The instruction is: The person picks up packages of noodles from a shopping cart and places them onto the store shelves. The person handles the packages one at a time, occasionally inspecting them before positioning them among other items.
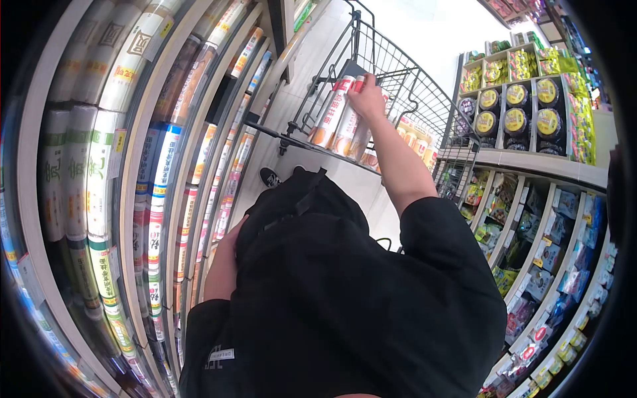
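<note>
My right hand (367,98) reaches into a black wire shopping cart (424,86). Its fingers are closed round the upper end of a long white-and-red noodle pack (346,129). A similar noodle pack (332,113) leans right beside it, and more orange-and-white packs (413,140) lie further right in the cart. Of my left arm, the bare forearm (222,265) hangs at my side by the black trousers; the fingers are hidden there.
Shelves of long wrapped noodle packs (99,172) rise close on my left. To the right, a display holds black tubs with yellow labels (515,96) above shelves of bagged goods (541,259). My shoe (270,177) stands on the pale floor near the cart.
</note>
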Tool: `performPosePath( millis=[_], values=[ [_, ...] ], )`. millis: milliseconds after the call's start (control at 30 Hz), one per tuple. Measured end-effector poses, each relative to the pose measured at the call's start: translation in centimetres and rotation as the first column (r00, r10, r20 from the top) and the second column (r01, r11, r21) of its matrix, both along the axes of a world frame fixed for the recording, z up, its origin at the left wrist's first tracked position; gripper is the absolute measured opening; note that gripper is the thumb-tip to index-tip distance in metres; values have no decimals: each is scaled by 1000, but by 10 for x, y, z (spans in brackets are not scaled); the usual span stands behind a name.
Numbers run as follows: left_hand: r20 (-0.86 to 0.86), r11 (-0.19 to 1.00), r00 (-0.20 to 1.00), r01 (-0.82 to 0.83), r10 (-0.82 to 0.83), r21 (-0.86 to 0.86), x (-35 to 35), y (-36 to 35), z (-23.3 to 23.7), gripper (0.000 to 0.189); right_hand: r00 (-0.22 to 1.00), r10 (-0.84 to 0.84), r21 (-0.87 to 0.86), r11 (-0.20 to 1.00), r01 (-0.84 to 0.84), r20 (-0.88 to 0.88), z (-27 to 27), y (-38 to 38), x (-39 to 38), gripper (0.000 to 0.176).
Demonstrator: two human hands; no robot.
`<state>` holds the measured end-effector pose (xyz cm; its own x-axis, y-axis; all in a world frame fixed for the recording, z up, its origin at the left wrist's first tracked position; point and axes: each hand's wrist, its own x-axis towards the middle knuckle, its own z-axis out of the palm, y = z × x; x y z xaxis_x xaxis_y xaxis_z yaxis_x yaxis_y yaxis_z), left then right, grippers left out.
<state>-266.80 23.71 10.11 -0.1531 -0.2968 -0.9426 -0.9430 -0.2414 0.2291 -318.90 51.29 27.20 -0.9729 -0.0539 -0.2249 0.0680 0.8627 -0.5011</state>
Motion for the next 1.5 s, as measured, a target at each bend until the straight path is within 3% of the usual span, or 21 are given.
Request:
performPosePath(
  millis=[100,200,300,333,433,533,567,633,700,800,867,933,967,1033,1100,1200,1300,1333,1433,1467,1500],
  values=[
    [-6,1000,1000,-9,9,-3,2,-1,-3,65,987,-39,-261,965,-3,-156,-10,3,10,71],
    [-14,1000,1000,-16,16,-14,7,-10,-12,66,992,-35,-420,907,-19,-120,22,8,24,75],
    [-24,1000,1000,-19,18,-24,11,-24,-28,66,977,34,-640,750,-165,-212,39,14,29,82],
    [-31,999,999,-17,16,-27,12,-30,-38,67,993,46,-770,628,-110,-105,66,9,41,91],
    [-89,997,995,39,-45,-62,12,-56,-71,67,986,84,-694,701,-163,-146,151,-12,80,93],
    [-382,884,802,373,-460,-282,-104,-48,112,56,931,312,-791,514,-333,-190,176,-36,100,99],
    [-459,892,765,386,-451,-234,-141,-37,186,51,897,387,-811,441,-385,-216,189,-48,111,100],
    [-759,914,526,331,-385,-235,-176,-23,246,49,855,473,-753,480,-451,-211,216,-73,136,90],
    [-836,935,437,272,-332,-229,-202,4,323,54,773,597,-665,491,-563,-213,237,-95,153,83],
    [-948,977,280,189,-150,-99,-216,21,352,60,655,656,-539,420,-730,-376,257,-125,182,76],
    [-961,974,160,32,-225,-222,-212,13,339,60,567,680,-448,372,-813,-465,255,-135,191,79],
    [-962,962,1,-25,-274,-274,-211,-4,335,58,441,717,-463,185,-867,-539,253,-135,184,79],
    [-958,961,-86,13,-275,-277,-209,-11,337,55,457,727,-466,211,-859,-513,259,-129,181,82],
    [-969,973,108,-36,-223,-228,-205,-14,376,53,505,742,-472,286,-834,-441,249,-115,167,82],
    [-968,970,87,-36,-237,-241,-208,-25,401,54,554,741,-494,344,-798,-379,226,-101,151,75],
    [-989,990,-78,-80,-126,-120,-219,-30,416,54,744,645,-950,310,-43,176,204,-107,155,63],
    [-969,972,-122,-125,-213,-198,-229,-28,435,56,638,753,-962,-25,271,160,208,-119,149,54],
    [-931,929,-82,-143,-355,-341,-234,-32,438,60,687,717,-947,-129,294,116,211,-126,144,50],
    [-922,931,-178,-193,-343,-309,-245,-36,460,67,762,647,-932,-258,254,28,224,-137,122,49],
    [-989,986,-40,-94,-140,-136,-245,-40,473,72,800,600,-935,-269,233,27,233,-140,116,45],
    [-961,950,-7,-159,-275,-270,-241,-44,491,71,808,589,-935,-292,201,-10,242,-141,107,44]
  ],
)
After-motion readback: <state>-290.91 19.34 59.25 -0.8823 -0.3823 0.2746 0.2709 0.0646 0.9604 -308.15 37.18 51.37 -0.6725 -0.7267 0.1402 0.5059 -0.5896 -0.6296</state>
